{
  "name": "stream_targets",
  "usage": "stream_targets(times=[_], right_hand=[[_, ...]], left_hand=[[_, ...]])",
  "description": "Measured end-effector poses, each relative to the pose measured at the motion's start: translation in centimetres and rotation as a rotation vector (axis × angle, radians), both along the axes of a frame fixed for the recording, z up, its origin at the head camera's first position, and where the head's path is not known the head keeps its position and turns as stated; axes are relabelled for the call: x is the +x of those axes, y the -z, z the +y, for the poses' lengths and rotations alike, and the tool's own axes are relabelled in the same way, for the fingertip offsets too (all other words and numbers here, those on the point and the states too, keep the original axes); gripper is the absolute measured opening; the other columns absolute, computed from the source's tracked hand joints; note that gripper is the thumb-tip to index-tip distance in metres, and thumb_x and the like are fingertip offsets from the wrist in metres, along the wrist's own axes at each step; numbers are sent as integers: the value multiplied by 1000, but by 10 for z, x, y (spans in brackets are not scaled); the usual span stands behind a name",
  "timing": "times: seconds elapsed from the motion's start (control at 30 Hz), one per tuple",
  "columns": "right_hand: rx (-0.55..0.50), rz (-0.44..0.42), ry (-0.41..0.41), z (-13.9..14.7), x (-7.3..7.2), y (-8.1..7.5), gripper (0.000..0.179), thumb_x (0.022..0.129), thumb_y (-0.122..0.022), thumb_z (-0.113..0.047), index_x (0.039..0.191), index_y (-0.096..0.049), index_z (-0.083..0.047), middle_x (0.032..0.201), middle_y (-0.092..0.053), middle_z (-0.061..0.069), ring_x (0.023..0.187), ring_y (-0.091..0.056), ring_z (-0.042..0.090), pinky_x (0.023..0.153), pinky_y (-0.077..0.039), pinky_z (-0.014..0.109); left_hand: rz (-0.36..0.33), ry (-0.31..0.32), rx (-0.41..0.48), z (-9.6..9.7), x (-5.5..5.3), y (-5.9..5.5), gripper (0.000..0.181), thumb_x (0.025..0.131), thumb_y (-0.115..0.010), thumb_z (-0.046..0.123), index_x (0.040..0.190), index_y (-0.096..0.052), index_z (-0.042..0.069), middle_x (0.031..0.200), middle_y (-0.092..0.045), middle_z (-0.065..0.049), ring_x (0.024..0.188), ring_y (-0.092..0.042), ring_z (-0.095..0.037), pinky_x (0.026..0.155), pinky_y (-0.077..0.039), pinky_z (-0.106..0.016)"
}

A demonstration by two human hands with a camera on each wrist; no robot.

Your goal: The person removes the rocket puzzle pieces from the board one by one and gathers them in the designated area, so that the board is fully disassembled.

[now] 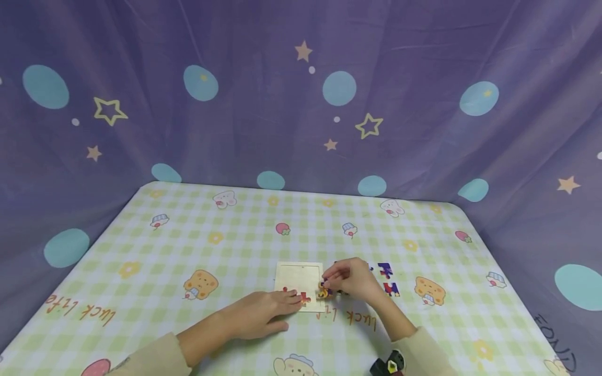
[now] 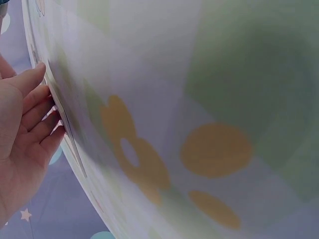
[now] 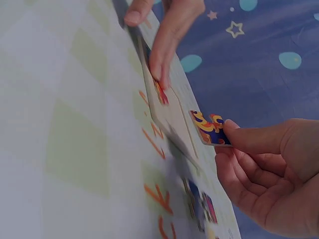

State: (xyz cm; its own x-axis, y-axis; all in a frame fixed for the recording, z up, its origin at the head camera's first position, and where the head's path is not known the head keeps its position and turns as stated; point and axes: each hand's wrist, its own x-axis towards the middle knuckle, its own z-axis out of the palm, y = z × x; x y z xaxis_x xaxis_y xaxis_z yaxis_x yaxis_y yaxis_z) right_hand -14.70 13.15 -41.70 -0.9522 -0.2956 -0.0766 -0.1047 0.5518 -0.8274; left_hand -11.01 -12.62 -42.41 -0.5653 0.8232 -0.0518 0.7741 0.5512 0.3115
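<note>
A square pale wooden puzzle tray lies on the tablecloth with a red and yellow jigsaw piece along its near edge. The left hand rests with nearly straight fingers on the tray's near left part, partly hiding the pieces there. Between thumb and fingers, the right hand pinches a blue and yellow jigsaw piece, which is raised at the tray's right edge. In the right wrist view the left fingertips press by the piece in the tray.
Several loose jigsaw pieces lie right of the tray, some hidden behind the right hand. A black object is beside the right sleeve. A checked cloth covers the table, and a purple curtain hangs behind.
</note>
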Motion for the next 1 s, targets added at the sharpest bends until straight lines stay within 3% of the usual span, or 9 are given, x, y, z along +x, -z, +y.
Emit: stream_targets(times=[0.7,1.0], right_hand=[[40,7,108,62,5,-5,16,82,-74,-12,96,-74,-3,83,-74,8,68,-65,9,58,-53,20],[37,-27,121,86,14,4,18,84,-72,-14,98,-73,-2,87,-74,10,70,-66,7,60,-53,18]], left_hand=[[-7,-13,8,0,0,0,46,95,-59,28,138,-53,12,143,-53,-3,136,-49,-19,111,-44,-37],[-13,-14,10,0,1,-1,45,95,-59,27,137,-54,12,143,-53,-2,136,-49,-19,110,-45,-37]])
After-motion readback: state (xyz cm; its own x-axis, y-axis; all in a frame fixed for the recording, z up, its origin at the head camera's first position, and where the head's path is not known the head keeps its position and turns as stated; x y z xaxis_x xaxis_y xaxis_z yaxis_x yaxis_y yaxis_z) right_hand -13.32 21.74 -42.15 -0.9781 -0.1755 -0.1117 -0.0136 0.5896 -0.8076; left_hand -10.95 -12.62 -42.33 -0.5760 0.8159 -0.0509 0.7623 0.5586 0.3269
